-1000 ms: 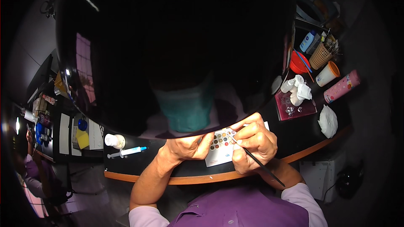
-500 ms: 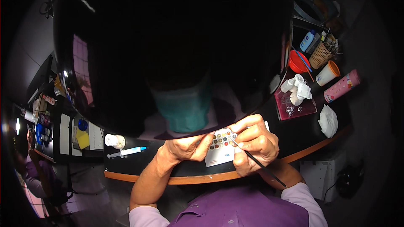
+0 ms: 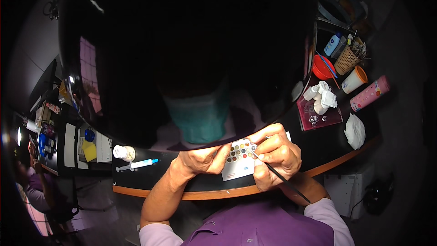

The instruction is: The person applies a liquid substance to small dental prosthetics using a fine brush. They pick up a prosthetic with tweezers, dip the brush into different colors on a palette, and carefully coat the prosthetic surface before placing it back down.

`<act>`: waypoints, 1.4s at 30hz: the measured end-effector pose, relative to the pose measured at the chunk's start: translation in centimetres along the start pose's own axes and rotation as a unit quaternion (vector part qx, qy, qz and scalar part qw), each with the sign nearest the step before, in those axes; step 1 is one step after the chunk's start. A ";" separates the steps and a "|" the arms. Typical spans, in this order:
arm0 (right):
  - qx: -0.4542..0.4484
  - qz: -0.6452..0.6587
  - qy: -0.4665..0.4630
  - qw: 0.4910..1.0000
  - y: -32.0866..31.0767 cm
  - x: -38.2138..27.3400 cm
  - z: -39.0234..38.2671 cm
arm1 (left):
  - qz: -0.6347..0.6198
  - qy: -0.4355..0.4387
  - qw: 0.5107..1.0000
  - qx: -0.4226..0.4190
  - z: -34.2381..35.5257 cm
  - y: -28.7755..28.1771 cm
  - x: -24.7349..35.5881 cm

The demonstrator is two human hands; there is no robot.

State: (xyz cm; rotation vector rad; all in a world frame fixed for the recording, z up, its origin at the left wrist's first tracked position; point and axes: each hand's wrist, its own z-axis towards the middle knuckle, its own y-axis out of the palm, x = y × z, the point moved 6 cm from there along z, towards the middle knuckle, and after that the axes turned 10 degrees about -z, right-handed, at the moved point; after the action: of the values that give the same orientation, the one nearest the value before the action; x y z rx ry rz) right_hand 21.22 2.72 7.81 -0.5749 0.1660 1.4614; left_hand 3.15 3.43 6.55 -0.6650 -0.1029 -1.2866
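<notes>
My right hand [image 3: 278, 156] pinches a thin black-handled brush [image 3: 284, 180]; its tip points in at a white card [image 3: 237, 170] with rows of small coloured dots. My left hand [image 3: 202, 160] is closed at the card's left side, thumb pressed against the fingers. What those fingers hold, if anything, is hidden by the large dark glossy shape [image 3: 195, 54] over the upper middle of the view. The card lies on the black desk [image 3: 177, 182], between both hands.
Left of my hands are a white bottle [image 3: 124, 153] and a syringe [image 3: 137, 165] with a blue tip. To the right stand a red bowl [image 3: 323, 67], a pink flask [image 3: 371, 93], small white bottles [image 3: 321, 98] and a white tissue [image 3: 354, 131]. Another person [image 3: 43, 189] sits far left.
My hands, the brush and the card keep almost the same place, with only a slight shift of my right hand. The other person at far left has moved a little.
</notes>
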 end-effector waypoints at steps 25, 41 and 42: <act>-0.001 -0.018 0.012 1.000 0.2 -0.2 0.3 | 0.026 0.007 1.000 -0.002 -0.1 0.2 -0.1; -0.039 0.070 0.019 0.997 -0.2 -0.1 -0.2 | -0.088 0.005 0.996 -0.012 0.4 -0.6 0.3; -0.038 0.071 0.019 0.997 -0.2 0.0 -0.2 | -0.091 0.001 0.996 -0.015 0.3 -0.6 0.3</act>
State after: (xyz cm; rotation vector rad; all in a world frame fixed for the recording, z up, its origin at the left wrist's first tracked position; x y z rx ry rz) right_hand 21.43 2.59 7.69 -0.6646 0.1851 1.6011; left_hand 2.77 3.28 7.16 -0.6922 -0.1469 -1.4667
